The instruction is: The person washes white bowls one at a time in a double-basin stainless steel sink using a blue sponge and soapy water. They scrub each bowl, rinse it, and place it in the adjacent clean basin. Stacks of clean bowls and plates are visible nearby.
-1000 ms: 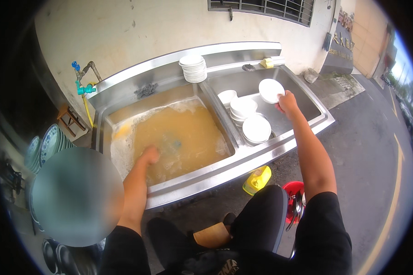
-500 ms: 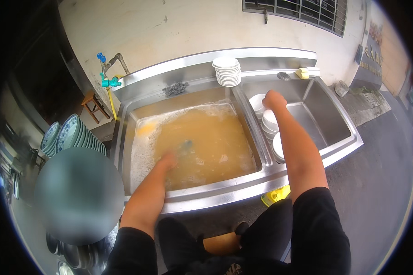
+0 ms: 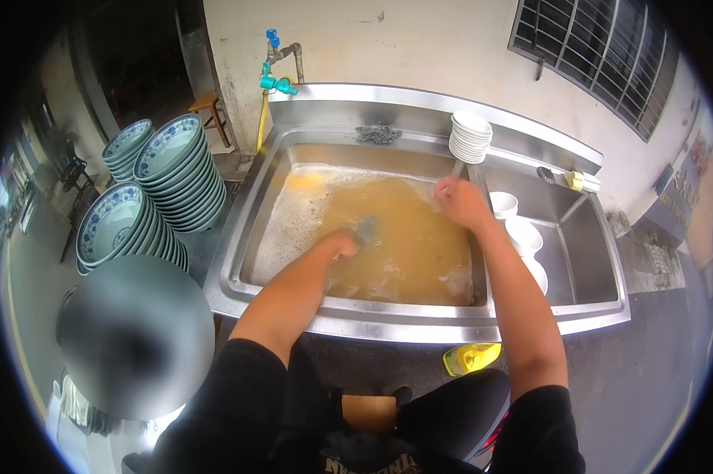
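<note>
My left hand (image 3: pixel 342 243) dips into the murky, brownish water (image 3: pixel 404 261) of the large left basin. Its fingers are curled on a blurred blue-green scrubbing pad (image 3: pixel 365 229), partly under the surface. Over the right part of the same water is my right hand (image 3: pixel 461 203), its fingers bent downward and smeared by motion; nothing shows in it. White bowls (image 3: pixel 503 205) stand in a row along the left side of the right basin, partly hidden by my right forearm. A stack of small white dishes (image 3: pixel 470 138) rests on the rim behind the divider.
Tall stacks of blue-patterned bowls (image 3: pixel 171 150) stand on the left. A teal tap (image 3: pixel 277 83) is at the back left, and dark steel wool (image 3: pixel 379 134) lies on the back ledge. A yellow sponge (image 3: pixel 575 182) sits at the back right. A yellow bottle (image 3: pixel 471 359) is below the front edge.
My right hand has moved left from the white bowls in the right basin to above the water. My left hand stays with the pad in the left basin. The view has shifted left.
</note>
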A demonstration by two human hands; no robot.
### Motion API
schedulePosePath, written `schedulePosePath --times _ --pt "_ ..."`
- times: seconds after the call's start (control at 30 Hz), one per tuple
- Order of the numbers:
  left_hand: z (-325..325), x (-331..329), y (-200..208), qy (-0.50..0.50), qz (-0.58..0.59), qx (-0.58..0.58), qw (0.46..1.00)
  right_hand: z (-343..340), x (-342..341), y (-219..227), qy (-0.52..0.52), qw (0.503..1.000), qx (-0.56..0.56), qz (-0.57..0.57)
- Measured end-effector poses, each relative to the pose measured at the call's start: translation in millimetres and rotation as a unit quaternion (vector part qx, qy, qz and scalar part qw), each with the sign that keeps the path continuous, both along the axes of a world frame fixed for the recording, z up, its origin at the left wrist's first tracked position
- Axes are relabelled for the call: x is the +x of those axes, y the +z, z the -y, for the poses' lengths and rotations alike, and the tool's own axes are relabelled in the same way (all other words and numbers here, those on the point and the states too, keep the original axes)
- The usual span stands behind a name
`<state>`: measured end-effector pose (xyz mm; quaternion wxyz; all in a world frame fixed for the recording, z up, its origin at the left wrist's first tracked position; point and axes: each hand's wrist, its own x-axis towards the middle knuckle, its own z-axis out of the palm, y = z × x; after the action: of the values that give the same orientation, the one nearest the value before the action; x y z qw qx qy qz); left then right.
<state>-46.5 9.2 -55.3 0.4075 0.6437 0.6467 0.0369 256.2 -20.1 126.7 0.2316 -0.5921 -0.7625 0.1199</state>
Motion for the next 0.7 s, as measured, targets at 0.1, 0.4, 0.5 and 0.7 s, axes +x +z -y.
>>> schedulePosePath --times 0.1,0.4,0.5,0.7 --pt "-3.8 0.5 12.5 0.057 0.033 -0.043 0.997 13.9 -77.2 -53.2 0.143 0.99 0.003 0.011" --pt "9.9 8.4 45.4 0.179 0.208 -0.055 0.96 -6.5 -132.2 -141.1 0.096 0.988 -0.118 0.028" --pt "1.3 13.9 29.9 0.123 0.195 -0.016 0.973 -14.7 -131.5 -147.4 0.016 0.989 -0.115 0.096" --pt "31.4 30.3 82.2 0.116 0.333 -0.125 0.927 -12.7 -111.6 -140.6 0.011 0.915 -0.23 -0.332"
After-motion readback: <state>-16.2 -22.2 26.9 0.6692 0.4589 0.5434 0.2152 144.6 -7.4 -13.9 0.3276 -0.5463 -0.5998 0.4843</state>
